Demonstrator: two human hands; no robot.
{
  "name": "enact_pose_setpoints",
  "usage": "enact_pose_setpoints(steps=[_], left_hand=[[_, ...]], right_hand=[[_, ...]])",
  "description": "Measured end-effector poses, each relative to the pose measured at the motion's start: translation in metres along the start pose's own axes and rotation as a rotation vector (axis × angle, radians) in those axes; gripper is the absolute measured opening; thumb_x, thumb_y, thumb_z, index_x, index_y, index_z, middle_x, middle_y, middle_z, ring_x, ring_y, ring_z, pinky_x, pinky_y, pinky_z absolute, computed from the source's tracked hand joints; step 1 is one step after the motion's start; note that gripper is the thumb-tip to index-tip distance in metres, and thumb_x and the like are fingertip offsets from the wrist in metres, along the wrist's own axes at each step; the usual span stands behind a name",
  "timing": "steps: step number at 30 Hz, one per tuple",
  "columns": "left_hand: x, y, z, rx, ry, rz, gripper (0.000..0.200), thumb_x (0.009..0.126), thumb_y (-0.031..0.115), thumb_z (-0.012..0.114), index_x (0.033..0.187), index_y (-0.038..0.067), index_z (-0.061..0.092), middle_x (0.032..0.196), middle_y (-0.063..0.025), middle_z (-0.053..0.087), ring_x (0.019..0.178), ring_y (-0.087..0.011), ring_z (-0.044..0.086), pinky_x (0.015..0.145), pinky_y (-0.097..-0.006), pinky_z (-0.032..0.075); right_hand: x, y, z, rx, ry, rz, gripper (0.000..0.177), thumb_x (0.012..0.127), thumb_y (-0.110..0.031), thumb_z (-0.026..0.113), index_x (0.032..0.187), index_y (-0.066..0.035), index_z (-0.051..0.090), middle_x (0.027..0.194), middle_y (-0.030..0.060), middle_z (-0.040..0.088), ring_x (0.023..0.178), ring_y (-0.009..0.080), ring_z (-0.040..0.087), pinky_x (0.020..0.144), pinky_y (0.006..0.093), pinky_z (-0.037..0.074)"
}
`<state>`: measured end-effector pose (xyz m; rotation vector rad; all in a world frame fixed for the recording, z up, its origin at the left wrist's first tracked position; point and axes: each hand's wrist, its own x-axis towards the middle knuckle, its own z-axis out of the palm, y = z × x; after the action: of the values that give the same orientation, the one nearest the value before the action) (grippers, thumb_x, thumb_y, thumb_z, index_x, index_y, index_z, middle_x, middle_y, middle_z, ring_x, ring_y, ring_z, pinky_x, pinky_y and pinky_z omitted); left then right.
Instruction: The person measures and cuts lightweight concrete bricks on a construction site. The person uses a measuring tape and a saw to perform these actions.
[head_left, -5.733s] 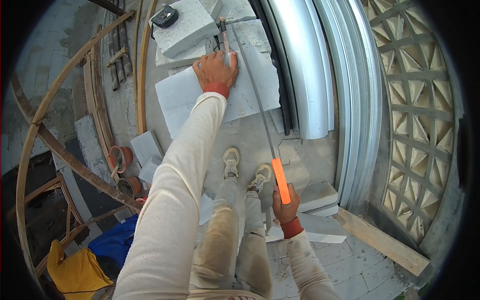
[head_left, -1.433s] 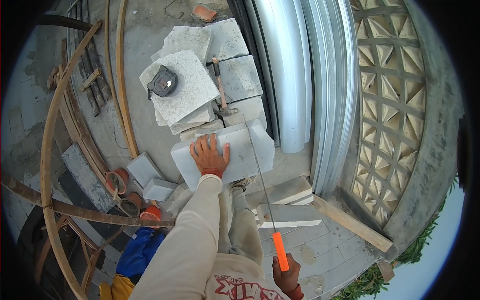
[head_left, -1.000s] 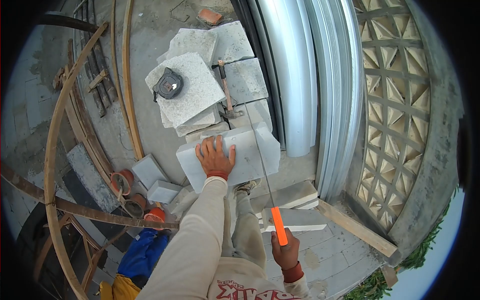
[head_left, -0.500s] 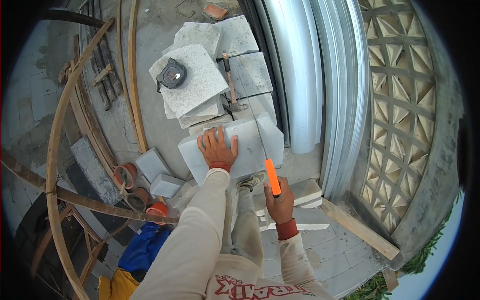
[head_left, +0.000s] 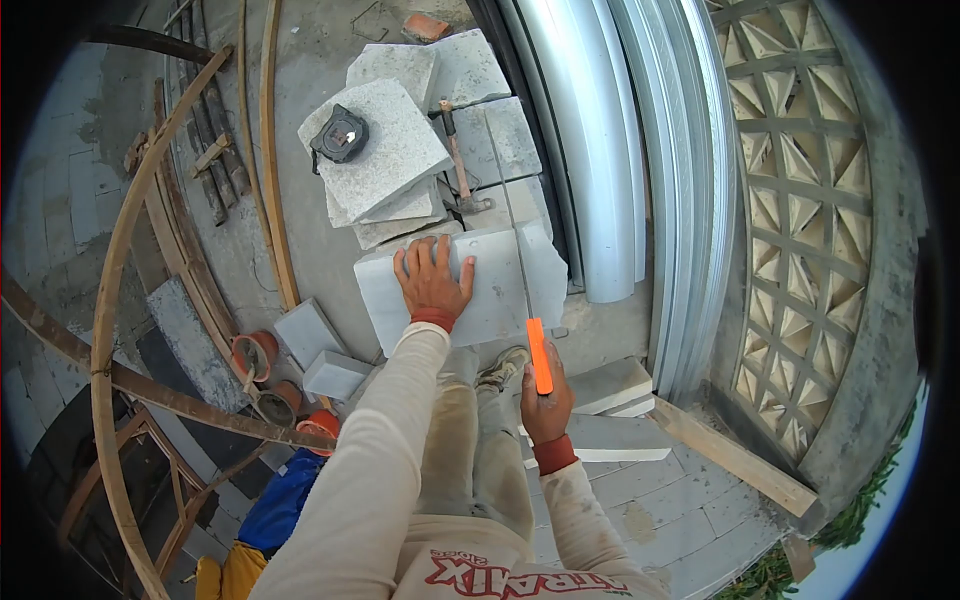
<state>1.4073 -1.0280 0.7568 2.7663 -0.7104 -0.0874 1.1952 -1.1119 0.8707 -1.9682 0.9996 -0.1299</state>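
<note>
A pale lightweight concrete block (head_left: 400, 300) lies across the stack in front of me. My left hand (head_left: 434, 284) rests flat on its top, fingers spread, near the far edge. My right hand (head_left: 547, 400) is closed around the orange handle of a handsaw (head_left: 539, 357). The saw's thin blade runs forward across the right part of the block, and its tip reaches over the slabs behind. Beyond the block lie a hammer (head_left: 456, 160) with a wooden handle and, on a stack of rough slabs (head_left: 395, 175), a black tape measure (head_left: 340, 134).
Long curved metal sheets (head_left: 590, 150) stand along the right, beside a patterned block wall (head_left: 800, 200). Cut block pieces (head_left: 610, 385) and a timber plank (head_left: 735, 455) lie at my lower right. Small buckets (head_left: 255, 352) and a curved wooden frame (head_left: 110, 270) are at left.
My right hand has drawn slightly back toward me and left with the saw, the blade still across the block. My left hand stays on the block. The view has shifted slightly.
</note>
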Motion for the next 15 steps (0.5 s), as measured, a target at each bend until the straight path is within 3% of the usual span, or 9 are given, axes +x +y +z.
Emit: enact_pose_setpoints(steps=[10,15], left_hand=[[-0.010,-0.001,0.008,0.035,0.086,0.012,0.052,0.094,0.047,0.063,0.128,0.008,0.066,0.124,-0.0122,0.060,0.126,-0.0290,0.051,0.118,-0.0509,0.024],[-0.013,-0.003,0.013,0.049,0.128,0.013,0.053,0.095,0.049,0.062,0.128,0.008,0.067,0.122,-0.0114,0.061,0.126,-0.0281,0.051,0.119,-0.0499,0.024]], right_hand=[[0.003,-0.011,-0.023,0.058,-0.030,-0.045,0.048,0.097,-0.011,0.066,0.142,0.002,0.055,0.133,0.0269,0.065,0.113,0.0381,0.071,0.092,0.0381,0.057],[-0.105,-0.017,-0.090,0.021,-0.101,0.028,0.047,0.097,-0.009,0.067,0.140,0.005,0.055,0.134,0.0277,0.064,0.118,0.0405,0.068,0.095,0.0396,0.055]])
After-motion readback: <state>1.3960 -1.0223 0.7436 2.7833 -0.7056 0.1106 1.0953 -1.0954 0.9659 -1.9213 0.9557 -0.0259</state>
